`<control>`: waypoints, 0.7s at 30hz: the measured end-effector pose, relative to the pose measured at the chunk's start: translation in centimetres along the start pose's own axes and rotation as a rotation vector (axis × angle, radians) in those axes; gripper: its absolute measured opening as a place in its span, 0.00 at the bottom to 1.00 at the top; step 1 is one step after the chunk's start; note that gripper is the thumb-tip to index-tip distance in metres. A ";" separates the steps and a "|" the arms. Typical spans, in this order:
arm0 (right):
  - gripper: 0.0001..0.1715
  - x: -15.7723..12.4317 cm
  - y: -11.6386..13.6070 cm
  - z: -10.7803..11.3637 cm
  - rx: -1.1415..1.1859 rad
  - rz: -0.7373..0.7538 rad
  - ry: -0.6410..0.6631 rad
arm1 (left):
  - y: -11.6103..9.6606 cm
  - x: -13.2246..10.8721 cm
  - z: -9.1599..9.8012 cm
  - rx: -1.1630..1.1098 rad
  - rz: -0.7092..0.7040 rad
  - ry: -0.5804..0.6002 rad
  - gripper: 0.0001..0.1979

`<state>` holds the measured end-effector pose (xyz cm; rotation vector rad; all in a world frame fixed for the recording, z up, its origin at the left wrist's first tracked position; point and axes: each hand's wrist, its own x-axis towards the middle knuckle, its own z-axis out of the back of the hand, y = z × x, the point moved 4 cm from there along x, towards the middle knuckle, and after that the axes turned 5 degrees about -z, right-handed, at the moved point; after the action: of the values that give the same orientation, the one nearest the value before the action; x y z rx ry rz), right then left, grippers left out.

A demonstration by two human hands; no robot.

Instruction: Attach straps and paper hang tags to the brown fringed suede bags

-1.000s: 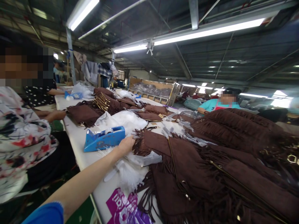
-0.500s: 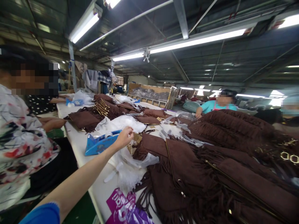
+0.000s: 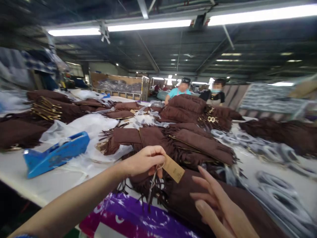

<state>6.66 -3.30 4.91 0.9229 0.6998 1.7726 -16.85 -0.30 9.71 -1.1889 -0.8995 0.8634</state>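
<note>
Near the middle, my left hand (image 3: 148, 162) pinches a tan cardboard tag (image 3: 174, 169) at its left end, and a thin pale string hangs down from the fingers. To its right, my right hand (image 3: 218, 201) is open, fingers apart and pointing toward the tag without touching it. Beneath both hands lies a dark brown fringed bag (image 3: 188, 191). A purple and magenta plastic bag (image 3: 138, 211) is at the table's near edge, below my left hand.
A blue tape dispenser (image 3: 58, 153) stands on the white table (image 3: 15, 168) at left, beside white plastic wrapping (image 3: 84, 125). More brown bags (image 3: 203, 145) are piled beyond. Grey rings (image 3: 279, 195) lie at right. Two people (image 3: 182, 86) are behind the far pile.
The view has swung to the right. My left hand has come back from beside the blue dispenser and now holds the tag over the near bag. My right hand has come into view.
</note>
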 end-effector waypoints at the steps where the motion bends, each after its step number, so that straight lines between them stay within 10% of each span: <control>1: 0.36 -0.1 0.5 0.0 0.059 -0.054 0.055 | 0.2 0.7 -2.1 -0.014 0.019 0.063 0.07; 6: 0.22 -0.4 1.1 1.9 0.040 -0.215 0.034 | 2.4 3.0 -9.1 -0.165 0.154 0.289 0.11; 12: 0.23 -5.0 -2.5 7.8 0.008 -0.341 -0.177 | 5.9 3.1 -12.5 -0.196 0.343 0.539 0.20; 21: 0.20 -12.9 -5.6 11.3 -0.134 -0.395 -0.186 | 6.9 2.5 -15.0 -0.029 0.326 0.470 0.08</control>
<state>21.92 -12.83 3.08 0.7852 0.5883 1.3490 -2.68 -2.67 1.16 -1.5082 -0.3416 0.7781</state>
